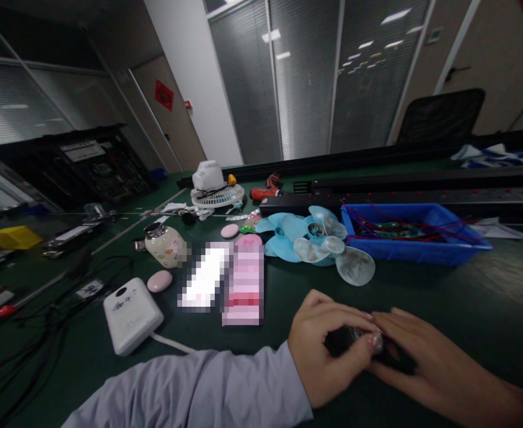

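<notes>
The room is a work room with glass walls, and a dark green table (243, 342) is covered with bits and parts. Near its front edge, the left hand (335, 348) has its thumb and fingers closed around a small dark thing (356, 334). The right hand (431, 356) is bent against the other side, but I cannot tell how tightly it holds. Fingers hide most of the thing, so I cannot say what it is.

It could slip out and drop on the table, because it is little and the fingertips cover it. The left sleeve (225, 383) is right by a white cord (172, 343), so a big arm move might tug the white box (131, 318).

Past the hands are blue fan blades (283, 246). Next to them, a blue bin (413, 252) holds green boards (392, 226) and red wires (448, 224), with some wires poking over its rim. Farther left, a cream pot (163, 244) leans over; I cannot see inside.
</notes>
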`<state>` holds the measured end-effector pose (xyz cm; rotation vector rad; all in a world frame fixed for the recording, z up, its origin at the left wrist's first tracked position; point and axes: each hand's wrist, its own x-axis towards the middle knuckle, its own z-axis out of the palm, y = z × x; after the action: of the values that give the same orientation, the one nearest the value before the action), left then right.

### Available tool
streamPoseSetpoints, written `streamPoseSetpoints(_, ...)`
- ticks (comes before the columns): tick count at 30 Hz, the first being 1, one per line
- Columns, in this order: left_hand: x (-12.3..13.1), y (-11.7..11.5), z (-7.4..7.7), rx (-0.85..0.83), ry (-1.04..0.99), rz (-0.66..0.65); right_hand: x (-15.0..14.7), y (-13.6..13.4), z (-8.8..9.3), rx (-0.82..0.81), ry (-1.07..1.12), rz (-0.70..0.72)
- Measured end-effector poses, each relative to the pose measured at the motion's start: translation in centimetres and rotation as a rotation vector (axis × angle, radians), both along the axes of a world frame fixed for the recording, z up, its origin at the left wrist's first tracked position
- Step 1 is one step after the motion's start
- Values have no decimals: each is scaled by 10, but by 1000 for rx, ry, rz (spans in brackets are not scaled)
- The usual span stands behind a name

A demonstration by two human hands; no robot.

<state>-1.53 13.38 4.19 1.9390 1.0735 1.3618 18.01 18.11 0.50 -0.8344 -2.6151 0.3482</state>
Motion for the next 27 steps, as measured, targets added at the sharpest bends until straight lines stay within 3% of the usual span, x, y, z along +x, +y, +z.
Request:
streamPoseSetpoints(14,2,-2,-2,-44,-14,73,-5,-2,12,-164,42,3)
streamPoseSetpoints(21,-1,-2,-3,-57,12,32,-7,-3,20,-221,7,-8)
streamPoseSetpoints(27,-5,0,-11,-171,37,-12,-2,-5,26,-249,200,-39)
